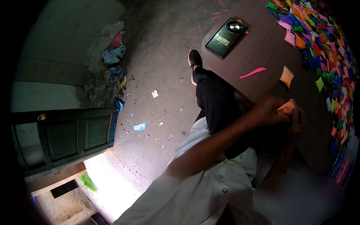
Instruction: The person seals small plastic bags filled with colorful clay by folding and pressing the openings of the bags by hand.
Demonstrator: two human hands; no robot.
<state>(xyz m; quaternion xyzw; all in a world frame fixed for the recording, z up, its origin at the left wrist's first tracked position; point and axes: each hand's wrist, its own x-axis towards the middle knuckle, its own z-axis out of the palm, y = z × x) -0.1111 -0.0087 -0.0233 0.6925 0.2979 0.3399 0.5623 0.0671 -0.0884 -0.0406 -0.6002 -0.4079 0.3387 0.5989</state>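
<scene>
My left hand (pixel 269 111) and my right hand (pixel 296 122) are together at the table's near edge. Between them is a small orange packet (pixel 286 108), pinched by the fingers of both hands. Part of the packet is covered by the fingers. Just beyond my hands, another orange packet (pixel 287 77) lies flat on the dark brown table (pixel 262 48). A pink plastic knife (pixel 253 72) rests to the left of that one.
Many small coloured packets (pixel 326 48) are heaped along the table's right side. A smartphone (pixel 226 38) lies back-up near the far left corner. Litter and pink strips dot the floor (pixel 161 67). A bag (pixel 114 54) sits by the wall, near a green door (pixel 63 137).
</scene>
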